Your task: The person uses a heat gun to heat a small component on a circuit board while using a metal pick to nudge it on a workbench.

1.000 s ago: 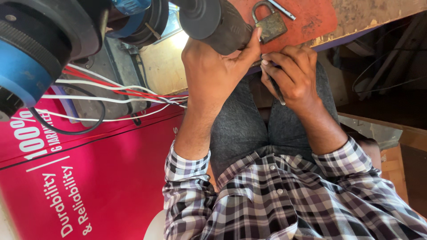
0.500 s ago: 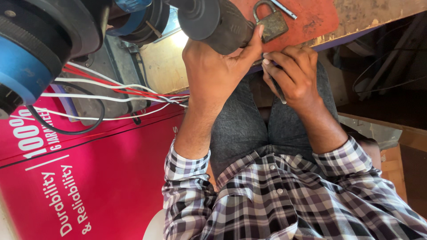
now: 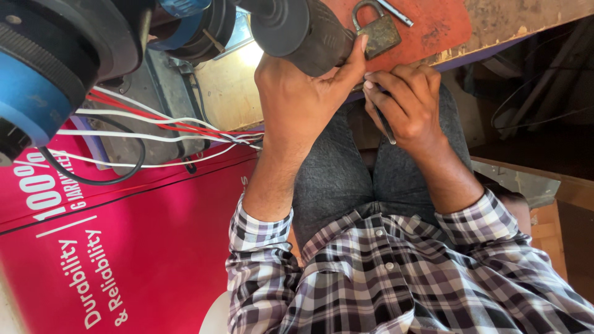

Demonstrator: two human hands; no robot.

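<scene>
**Dark cylinder above the left hand, slim tool in the right**

The left hand (image 3: pixel 303 102) was wrapped up around the near end of a dark cylindrical body (image 3: pixel 303 31), a motor-like part, with the thumb stretched right along its side toward a brass padlock (image 3: pixel 378 34). That grip was closed on the cylinder. The cylinder's long axis ran from the hand up and to the left, toward a larger blue-and-black round housing (image 3: pixel 43 80) at the far left of the view.

The right hand (image 3: pixel 405 102) sat just to the right of the left one, the two nearly touching at the fingertips. Its fingers were curled shut around a thin dark tool (image 3: pixel 387 127), whose shaft pointed down and toward the person's lap; what kind of tool it was could not be told. Of the two hands, the left was the one on the cylinder, and the right was nearer the padlock.

The padlock lay on the reddish worn counter (image 3: pixel 445 25), just beside a thin metal rod (image 3: pixel 396 12). White and red wires (image 3: pixel 161 127) trailed left from under the cylinder, over a red printed carton (image 3: pixel 124 247). Both hands worked above the person's grey-trousered knees.
</scene>
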